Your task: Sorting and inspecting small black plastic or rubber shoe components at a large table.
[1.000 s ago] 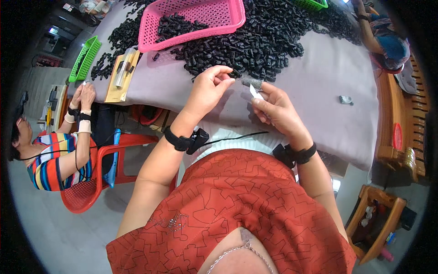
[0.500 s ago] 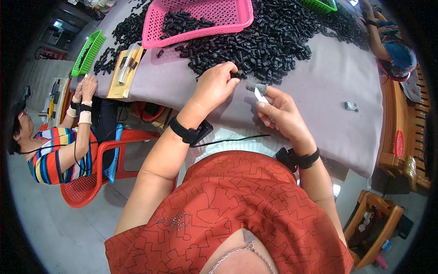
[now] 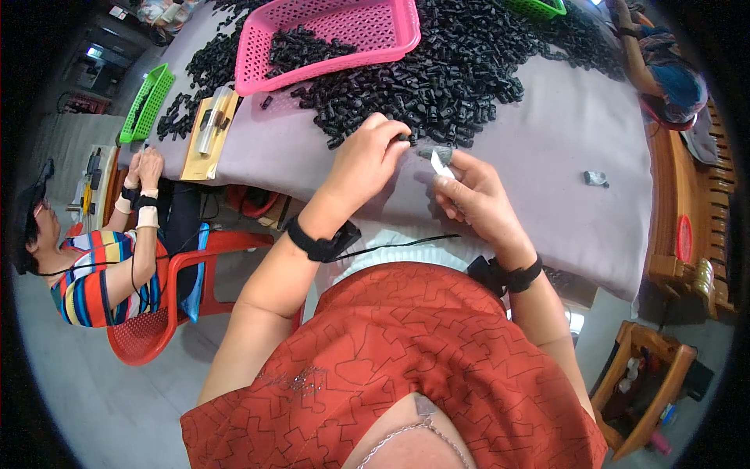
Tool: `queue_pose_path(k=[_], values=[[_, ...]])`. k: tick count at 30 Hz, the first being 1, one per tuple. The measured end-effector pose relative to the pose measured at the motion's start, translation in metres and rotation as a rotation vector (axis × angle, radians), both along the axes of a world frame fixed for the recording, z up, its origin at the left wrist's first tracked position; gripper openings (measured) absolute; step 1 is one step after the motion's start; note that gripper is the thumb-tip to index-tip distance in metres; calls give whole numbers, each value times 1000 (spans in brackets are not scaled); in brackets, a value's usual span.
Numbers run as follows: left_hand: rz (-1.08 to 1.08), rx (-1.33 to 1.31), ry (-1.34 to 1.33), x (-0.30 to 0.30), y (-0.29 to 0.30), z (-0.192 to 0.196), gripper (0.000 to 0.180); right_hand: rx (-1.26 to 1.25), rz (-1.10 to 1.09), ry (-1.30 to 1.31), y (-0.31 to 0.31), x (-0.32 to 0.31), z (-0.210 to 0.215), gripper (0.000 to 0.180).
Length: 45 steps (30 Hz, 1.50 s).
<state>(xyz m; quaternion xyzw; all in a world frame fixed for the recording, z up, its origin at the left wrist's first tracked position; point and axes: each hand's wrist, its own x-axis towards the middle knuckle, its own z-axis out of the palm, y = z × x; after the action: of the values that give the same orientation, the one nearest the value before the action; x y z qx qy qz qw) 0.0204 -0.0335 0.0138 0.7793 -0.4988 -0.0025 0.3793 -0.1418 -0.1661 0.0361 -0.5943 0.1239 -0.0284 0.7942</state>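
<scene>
Between the thumb and fingers of my left hand (image 3: 366,162) is a small black cylindrical part (image 3: 403,137), mostly covered by the fingertips. Close by on the right, my right hand (image 3: 480,199) pinches a small white blade (image 3: 441,163), its handle hidden in the palm. A dark grey finger cover (image 3: 439,153) wraps the tip of that hand's index finger. The two hands are apart, just above the near edge of a large heap of similar black parts (image 3: 430,86).
A pink perforated basket (image 3: 328,74) with black parts sits on the heap, on a grey tablecloth (image 3: 539,156). A green basket (image 3: 148,102) and a yellow card (image 3: 201,156) lie left. A grey-white scrap (image 3: 596,179) lies right. A co-worker (image 3: 101,266) sits left on a red chair (image 3: 148,336).
The whole view has shifted slightly, so the table things appear a little lower and further left. Both hands keep their grips and stay close together.
</scene>
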Motion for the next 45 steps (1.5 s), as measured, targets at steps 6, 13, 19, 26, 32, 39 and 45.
queue_pose_path(k=[6, 13, 19, 26, 32, 39, 45], values=[[-201, 94, 981, -20, 14, 31, 17, -126, -138, -102, 1, -2, 11, 32], [-233, -82, 1259, -12, 10, 19, 17, -151, -98, -33, -5, 0, 11, 43], [-451, -149, 1569, -2, 6, 13, 16, -32, 185, 3, -20, 15, 33, 51], [-397, -305, 1846, 9, 7, 0, 21, -13, 206, 7, -16, 32, 30, 55], [-396, -404, 1886, 16, 1, 4, 23, -57, 249, 15, -27, 44, 41, 55], [-363, -375, 1727, 32, -24, 30, 21, -283, 158, -28, -42, 63, 61, 40], [-390, -349, 1701, 44, -62, 39, 19, -316, -42, -48, -64, 71, 49, 32]])
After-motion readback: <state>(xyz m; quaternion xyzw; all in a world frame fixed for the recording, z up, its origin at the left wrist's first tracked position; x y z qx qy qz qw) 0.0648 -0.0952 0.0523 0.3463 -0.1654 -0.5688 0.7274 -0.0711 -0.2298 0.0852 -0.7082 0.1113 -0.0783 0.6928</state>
